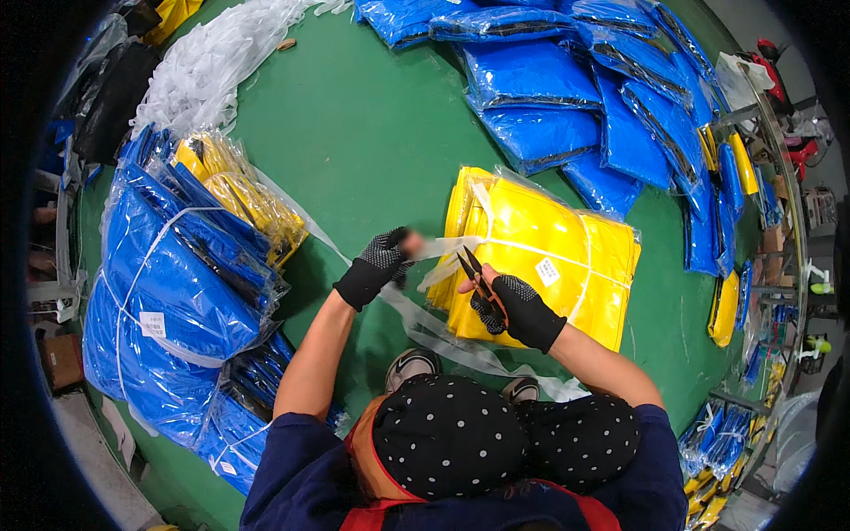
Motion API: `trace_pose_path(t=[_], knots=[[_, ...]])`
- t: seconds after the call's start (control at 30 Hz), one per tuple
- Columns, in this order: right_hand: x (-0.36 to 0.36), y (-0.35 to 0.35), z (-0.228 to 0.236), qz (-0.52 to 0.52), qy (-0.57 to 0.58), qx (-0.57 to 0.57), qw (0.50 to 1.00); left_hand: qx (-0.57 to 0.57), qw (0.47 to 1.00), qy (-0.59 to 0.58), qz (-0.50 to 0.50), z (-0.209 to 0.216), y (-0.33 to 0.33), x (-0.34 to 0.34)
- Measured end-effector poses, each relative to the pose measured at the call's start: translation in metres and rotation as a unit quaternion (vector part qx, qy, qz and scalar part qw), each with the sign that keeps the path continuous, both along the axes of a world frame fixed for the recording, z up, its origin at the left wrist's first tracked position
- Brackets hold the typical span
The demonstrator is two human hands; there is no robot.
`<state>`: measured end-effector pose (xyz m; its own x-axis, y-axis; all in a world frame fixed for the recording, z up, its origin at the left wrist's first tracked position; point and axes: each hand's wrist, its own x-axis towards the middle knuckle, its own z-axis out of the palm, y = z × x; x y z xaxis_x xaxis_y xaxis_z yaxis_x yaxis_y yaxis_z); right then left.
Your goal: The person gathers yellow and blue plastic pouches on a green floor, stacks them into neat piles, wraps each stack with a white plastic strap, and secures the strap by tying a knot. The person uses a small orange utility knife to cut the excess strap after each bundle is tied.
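Cutting side: right hand [522, 310] holds scissors [486, 290], blades slightly parted, tips close by the white strap [447, 246]; contact unclear.
Tension side: left hand [381, 263] pinches that strap, stretched leftward from the bundle.
Yellow bundle [524, 209]: on the green floor [372, 133], just beyond the right hand, strapped crosswise.
Clean snip: probably best kept taut, clear of the knot [483, 239], points angled off the bundle.

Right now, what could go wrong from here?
The open scissors in the right hand might nick the yellow bundle, since their tips show in front of its left side. The left hand, gripping the strap nearby, could be pricked. Loose strapping beside the shoes might trip the person.
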<state>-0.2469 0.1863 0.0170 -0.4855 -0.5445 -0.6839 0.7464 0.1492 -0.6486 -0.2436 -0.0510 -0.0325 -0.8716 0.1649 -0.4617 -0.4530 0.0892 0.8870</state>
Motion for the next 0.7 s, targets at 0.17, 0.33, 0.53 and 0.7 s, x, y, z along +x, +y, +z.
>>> trace_pose_path(t=[0.17, 0.33, 0.53, 0.7], knots=[[0.003, -0.016, -0.004, 0.014, -0.054, -0.015, 0.998, -0.092, 0.984, 0.136, -0.068, -0.002, -0.004, 0.002], [0.006, -0.031, -0.018, -0.053, -0.097, -0.080, 0.991, -0.024, 0.989, 0.129, -0.066, -0.010, -0.007, 0.002], [0.004, -0.041, -0.019, -0.090, -0.116, -0.050, 0.988, 0.049, 0.997, 0.025, -0.055, -0.003, 0.001, 0.007], [-0.002, -0.041, -0.016, -0.084, -0.104, -0.075, 0.988, 0.090, 0.994, 0.053, -0.037, -0.013, 0.002, 0.009]])
